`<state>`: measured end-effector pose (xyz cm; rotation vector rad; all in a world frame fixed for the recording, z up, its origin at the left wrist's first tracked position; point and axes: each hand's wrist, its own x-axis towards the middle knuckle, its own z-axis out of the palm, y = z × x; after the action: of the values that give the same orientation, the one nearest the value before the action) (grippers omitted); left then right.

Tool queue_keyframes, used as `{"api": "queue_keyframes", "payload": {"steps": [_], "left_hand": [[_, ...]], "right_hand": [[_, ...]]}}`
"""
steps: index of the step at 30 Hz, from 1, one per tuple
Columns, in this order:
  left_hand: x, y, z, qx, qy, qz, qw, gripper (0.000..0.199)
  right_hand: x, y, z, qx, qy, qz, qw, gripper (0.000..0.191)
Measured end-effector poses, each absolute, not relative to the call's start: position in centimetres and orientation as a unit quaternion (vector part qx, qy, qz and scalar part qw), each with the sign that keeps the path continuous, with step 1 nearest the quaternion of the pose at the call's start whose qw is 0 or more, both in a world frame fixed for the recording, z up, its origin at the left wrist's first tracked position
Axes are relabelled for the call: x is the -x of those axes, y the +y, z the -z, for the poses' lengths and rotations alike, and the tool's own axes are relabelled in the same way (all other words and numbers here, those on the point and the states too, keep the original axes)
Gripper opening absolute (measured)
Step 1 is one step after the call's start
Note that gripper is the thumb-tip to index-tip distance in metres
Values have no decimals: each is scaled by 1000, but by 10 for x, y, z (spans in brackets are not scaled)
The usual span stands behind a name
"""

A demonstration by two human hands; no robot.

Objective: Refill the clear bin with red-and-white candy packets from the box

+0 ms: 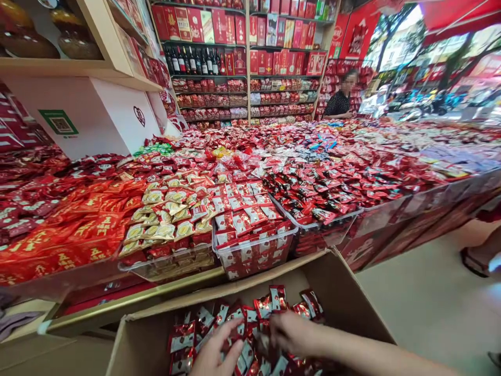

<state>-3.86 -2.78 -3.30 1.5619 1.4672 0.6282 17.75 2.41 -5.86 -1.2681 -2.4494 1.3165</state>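
Below the display, a cardboard box (368, 305) stands with its top open. Inside it lie many small red-and-white wrapped candies (183, 334) with shiny wrappers. My left hand (219, 347) is over the candies at the box's front, its thumb and fingers apart and nothing plainly gripped. To its right, my right hand (291, 331) reaches down among the packets. Motion smears its fingertips, so whether it grips a packet cannot be told. Just behind the box, a clear plastic bin (256, 245) holds similar red-and-white packets in rows.
Neighbouring bins hold gold-and-red packets (168, 214), orange-red packets (86, 230) and dark red packets (313, 193). A white box-shaped stand (74, 112) is at left. Shelves (248, 62) line the back. A person (340, 102) is behind the display; another person's foot (475, 261) shows at right.
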Motion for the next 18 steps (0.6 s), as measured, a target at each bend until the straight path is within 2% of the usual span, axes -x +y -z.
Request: {"api": "queue_keyframes", "payload": {"steps": [2, 4, 7, 9, 14, 18], "left_hand": [[30, -25, 12, -564, 568, -280, 530, 49], [19, -20, -9, -506, 518, -319, 612, 61], [3, -15, -33, -431, 500, -363, 658, 56], [-5, -13, -43, -414, 522, -372, 647, 51], [-12, -13, -55, -399, 525, -398, 637, 45], [-11, -14, -57, -399, 533, -411, 623, 44]], "right_hand": [[-179, 29, 30, 418, -736, -510, 152, 8], [-179, 31, 5, 398, -641, -619, 217, 18], [-174, 31, -19, 385, -532, -705, 267, 30], [-168, 30, -26, 384, -528, -695, 301, 32], [-154, 33, -33, 394, -612, -548, 412, 38], [-155, 37, -39, 396, -629, -525, 414, 37]]}}
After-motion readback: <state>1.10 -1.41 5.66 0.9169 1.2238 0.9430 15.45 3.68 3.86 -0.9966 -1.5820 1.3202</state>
